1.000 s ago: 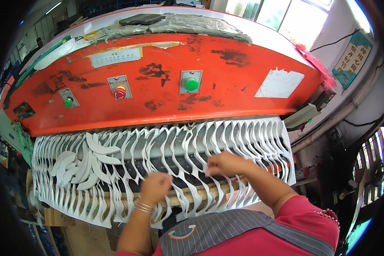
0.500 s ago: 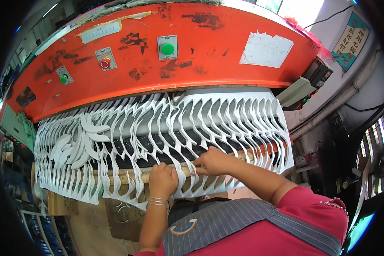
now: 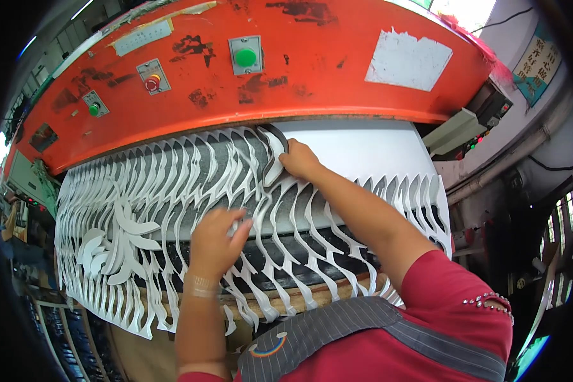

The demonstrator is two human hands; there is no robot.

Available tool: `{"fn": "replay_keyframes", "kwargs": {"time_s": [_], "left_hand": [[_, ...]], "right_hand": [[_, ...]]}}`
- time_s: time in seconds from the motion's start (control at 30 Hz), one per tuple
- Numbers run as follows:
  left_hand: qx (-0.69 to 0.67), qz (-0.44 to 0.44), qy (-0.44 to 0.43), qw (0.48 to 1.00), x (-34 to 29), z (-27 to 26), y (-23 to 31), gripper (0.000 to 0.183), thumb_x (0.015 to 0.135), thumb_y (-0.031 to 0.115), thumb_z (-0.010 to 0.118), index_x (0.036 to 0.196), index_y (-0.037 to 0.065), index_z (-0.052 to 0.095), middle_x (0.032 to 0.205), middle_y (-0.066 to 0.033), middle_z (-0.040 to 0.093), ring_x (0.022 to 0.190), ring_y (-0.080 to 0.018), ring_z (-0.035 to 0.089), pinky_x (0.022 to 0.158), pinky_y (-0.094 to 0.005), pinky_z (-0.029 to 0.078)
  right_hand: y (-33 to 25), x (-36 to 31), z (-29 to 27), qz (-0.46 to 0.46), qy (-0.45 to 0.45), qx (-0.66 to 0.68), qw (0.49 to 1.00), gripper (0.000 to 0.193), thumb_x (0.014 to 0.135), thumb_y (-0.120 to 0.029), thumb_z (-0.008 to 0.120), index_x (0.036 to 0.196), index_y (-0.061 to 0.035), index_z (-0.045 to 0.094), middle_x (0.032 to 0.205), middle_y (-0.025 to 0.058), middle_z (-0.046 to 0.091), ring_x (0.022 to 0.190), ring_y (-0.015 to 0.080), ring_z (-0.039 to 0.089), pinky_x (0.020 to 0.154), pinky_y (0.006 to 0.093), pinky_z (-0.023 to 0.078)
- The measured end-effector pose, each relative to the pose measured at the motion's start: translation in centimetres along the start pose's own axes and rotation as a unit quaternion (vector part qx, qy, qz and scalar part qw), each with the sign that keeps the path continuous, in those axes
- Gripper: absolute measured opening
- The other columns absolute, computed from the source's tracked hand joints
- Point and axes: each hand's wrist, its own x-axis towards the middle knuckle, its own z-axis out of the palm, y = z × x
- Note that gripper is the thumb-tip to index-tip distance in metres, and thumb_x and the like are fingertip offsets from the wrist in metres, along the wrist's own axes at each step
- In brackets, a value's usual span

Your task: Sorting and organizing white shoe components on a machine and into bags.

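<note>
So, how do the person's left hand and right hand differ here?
The right hand is farther forward, near the red machine front; the left hand is closer to the body, over the slotted white sheet. The right hand grips a curved, dark-rimmed piece; the left hand's thumb stands apart, with nothing clearly held. The left wears bracelets; the right shows none. Both are ungloved.

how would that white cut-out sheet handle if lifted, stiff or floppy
The white cut-out sheet would probably flop, since its narrow wavy strips bend and twist. It looks light, with so many openings. The thin joins might tear if tugged.
</note>
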Motion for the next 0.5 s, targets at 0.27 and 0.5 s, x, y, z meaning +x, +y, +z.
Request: {"fn": "replay_keyframes", "kwargs": {"time_s": [0.27, 0.5], "left_hand": [[0.097, 0.033, -0.011, 0.995, 6.7, 12.2, -4.1, 0.046, 0.073, 0.033, 0.076, 0.106, 0.004, 0.066, 0.097, -0.0106, 0.062, 0.098, -0.0311, 0.053, 0.085, -0.0402, 0.044], [0.098, 0.053, 0.019, 0.994, 6.4, 14.0, -4.9, 0.047, 0.072, 0.04, 0.073, 0.106, 0.008, 0.069, 0.09, -0.0061, 0.059, 0.093, -0.0268, 0.052, 0.08, -0.0391, 0.04]], "right_hand": [[4.0, 0.2, -0.4, -0.161, 0.179, 0.047, 0.97, 0.046, 0.075, -0.022, 0.053, 0.117, -0.0041, 0.059, 0.093, 0.0254, 0.066, 0.089, 0.0397, 0.064, 0.081, 0.0439, 0.05], [4.8, 0.4, 0.0, -0.161, 0.185, 0.117, 0.962, 0.048, 0.074, -0.022, 0.054, 0.119, -0.0068, 0.06, 0.075, 0.0197, 0.065, 0.071, 0.0334, 0.064, 0.068, 0.0413, 0.049]]}}
